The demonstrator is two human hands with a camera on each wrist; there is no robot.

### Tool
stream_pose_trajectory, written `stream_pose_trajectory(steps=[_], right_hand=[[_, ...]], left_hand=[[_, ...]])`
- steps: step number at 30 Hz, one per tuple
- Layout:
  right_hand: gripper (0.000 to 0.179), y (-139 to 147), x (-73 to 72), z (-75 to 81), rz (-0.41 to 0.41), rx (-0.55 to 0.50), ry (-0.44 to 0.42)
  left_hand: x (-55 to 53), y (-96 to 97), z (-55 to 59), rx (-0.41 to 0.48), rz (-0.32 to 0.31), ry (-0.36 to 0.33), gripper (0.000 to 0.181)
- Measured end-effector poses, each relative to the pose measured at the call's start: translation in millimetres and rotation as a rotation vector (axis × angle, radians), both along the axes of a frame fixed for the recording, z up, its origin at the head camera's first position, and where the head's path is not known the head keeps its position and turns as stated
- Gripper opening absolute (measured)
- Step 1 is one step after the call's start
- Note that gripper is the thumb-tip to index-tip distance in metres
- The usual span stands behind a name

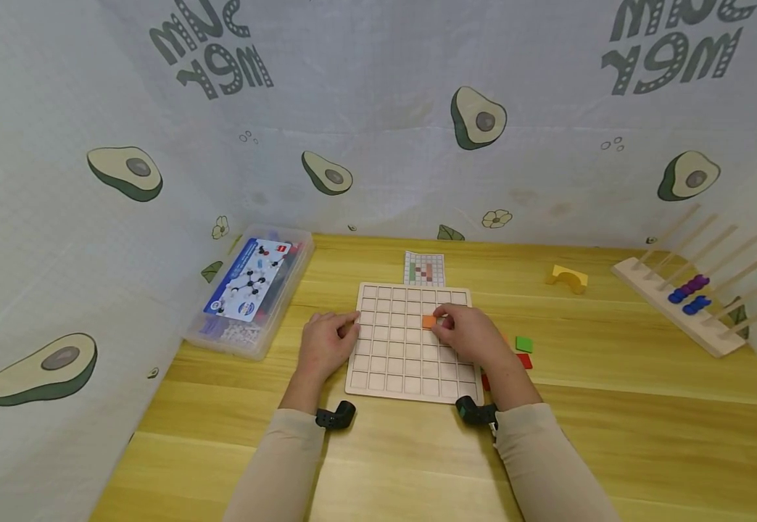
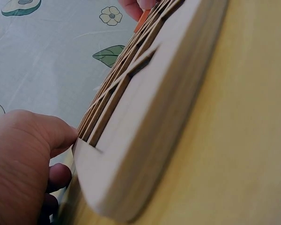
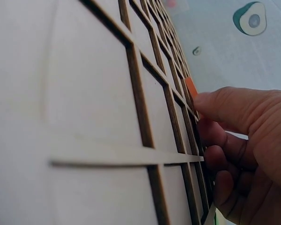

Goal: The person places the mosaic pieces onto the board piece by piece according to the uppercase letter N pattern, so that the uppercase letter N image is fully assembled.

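Observation:
A wooden grid board (image 1: pixel 413 394) with square recesses lies flat on the table. My right hand (image 1: pixel 473 335) pinches an orange square tile (image 1: pixel 428 322) between thumb and fingers, over the board's right half. Seen from the right wrist, the tile (image 3: pixel 190 87) tilts against the grid ridges under the thumb tip. On the opposite side, my left hand (image 1: pixel 326 344) grips the board's left edge. The left wrist view shows that hand's thumb (image 2: pixel 61 133) at the edge and its other fingers curled beside it. Behind the board lies a small printed grid card (image 1: pixel 425 269) with coloured squares.
Green (image 1: pixel 524 344) and red (image 1: pixel 525 360) tiles lie right of the board, partly behind my right forearm. A clear plastic case (image 1: pixel 248 290) stands at left. Farther right are a yellow arch block (image 1: pixel 568 278) and a wooden peg rack (image 1: pixel 679 304) with purple and blue beads.

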State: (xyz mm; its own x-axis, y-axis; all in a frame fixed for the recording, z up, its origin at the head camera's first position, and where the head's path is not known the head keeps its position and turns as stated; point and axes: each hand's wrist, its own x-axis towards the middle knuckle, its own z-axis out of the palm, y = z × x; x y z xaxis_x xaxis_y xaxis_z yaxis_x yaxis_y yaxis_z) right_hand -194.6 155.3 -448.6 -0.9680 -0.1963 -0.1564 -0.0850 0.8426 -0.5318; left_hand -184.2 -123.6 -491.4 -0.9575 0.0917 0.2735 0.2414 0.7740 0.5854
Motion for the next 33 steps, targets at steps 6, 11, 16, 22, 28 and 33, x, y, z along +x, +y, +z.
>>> stream_pose_trajectory(steps=[6, 11, 16, 22, 28, 33], right_hand=[[0.028, -1, -0.5, -0.4, -0.001, 0.004, 0.001], [0.03, -1, -0.2, -0.2, -0.012, 0.021, -0.001], [0.039, 2, 3.0, 2.8, -0.023, -0.013, -0.014], [0.04, 20, 11.4, 8.6, -0.067, -0.052, -0.037], [0.043, 45, 23.3, 11.5, -0.089, -0.051, -0.07], [0.042, 65, 36.8, 14.5, -0.109, -0.047, -0.072]], left_hand=[[0.2, 0.3, -0.6, 0.001, 0.009, -0.008, 0.028], [0.5, 0.5, -1.4, 0.0, 0.013, -0.001, 0.028], [-0.7, 0.7, -2.2, -0.007, 0.016, -0.003, 0.028], [-0.9, 0.6, -4.1, -0.007, 0.011, 0.002, 0.028], [-0.4, -0.1, -5.1, -0.011, 0.013, 0.002, 0.028], [-0.4, 0.6, -3.1, -0.004, 0.007, -0.01, 0.029]])
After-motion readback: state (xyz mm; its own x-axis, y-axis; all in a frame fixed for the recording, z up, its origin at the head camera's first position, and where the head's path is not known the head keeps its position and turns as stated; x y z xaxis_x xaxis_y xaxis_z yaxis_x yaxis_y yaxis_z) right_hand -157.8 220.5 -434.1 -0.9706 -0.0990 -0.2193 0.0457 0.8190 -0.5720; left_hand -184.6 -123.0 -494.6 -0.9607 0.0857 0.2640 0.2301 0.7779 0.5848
